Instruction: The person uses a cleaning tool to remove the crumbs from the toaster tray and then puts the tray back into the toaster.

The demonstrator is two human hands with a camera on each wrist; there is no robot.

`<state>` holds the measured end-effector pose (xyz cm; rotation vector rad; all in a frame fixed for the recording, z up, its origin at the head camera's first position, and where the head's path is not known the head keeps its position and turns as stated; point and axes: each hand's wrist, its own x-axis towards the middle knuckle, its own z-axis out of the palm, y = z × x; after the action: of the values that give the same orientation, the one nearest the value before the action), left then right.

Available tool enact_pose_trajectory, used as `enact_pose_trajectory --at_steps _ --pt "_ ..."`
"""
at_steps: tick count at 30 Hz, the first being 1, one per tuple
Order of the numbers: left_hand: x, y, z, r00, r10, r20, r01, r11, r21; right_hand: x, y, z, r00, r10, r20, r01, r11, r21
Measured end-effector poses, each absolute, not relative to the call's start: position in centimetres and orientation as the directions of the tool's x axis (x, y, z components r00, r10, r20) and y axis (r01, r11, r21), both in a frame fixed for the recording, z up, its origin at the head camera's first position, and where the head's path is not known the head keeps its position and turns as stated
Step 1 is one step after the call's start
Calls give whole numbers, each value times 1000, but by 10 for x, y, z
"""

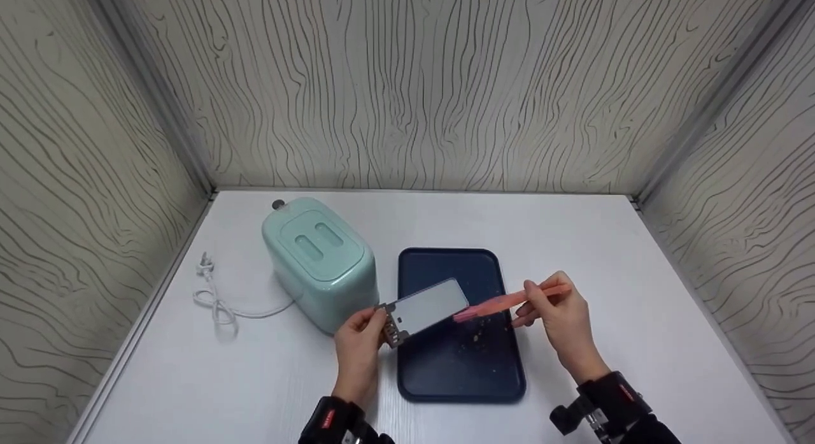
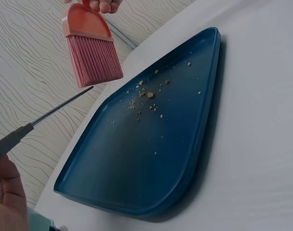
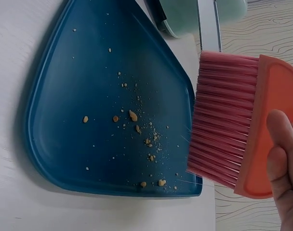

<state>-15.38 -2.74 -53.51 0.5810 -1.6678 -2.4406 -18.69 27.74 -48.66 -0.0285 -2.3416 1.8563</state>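
My left hand [image 1: 358, 348] pinches the dark slotted end of a flat metal crumb tray [image 1: 432, 307], held tilted above a dark blue serving tray [image 1: 433, 374]. From the right, my right hand [image 1: 561, 320] grips an orange hand brush [image 3: 281, 91] by its handle. Its pink bristles [image 3: 223, 115] are at the far end of the crumb tray; whether they touch it I cannot tell. Brown crumbs [image 3: 133, 116] lie scattered on the blue tray, thickest beneath the brush. In the left wrist view the crumb tray shows edge-on.
A mint-green toaster [image 1: 318, 253] stands left of the blue tray. Its white cord [image 1: 261, 315] and plug [image 1: 205, 265] lie farther left on the white table [image 1: 573, 234]. Wood-patterned panels [image 1: 407, 87] enclose the table at the back and sides.
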Motion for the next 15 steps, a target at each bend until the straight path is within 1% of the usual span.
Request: enact_pose_trajectory --at_steps 10,15 --pt "-153 -27 -534 -918 -306 -252 -129 -370 920 -193 280 -478 -981 134 139 -118 153 -981" --pt "-153 -26 -533 -918 -306 -252 -134 -359 924 -195 280 -474 -977 143 158 -133 166 -977"
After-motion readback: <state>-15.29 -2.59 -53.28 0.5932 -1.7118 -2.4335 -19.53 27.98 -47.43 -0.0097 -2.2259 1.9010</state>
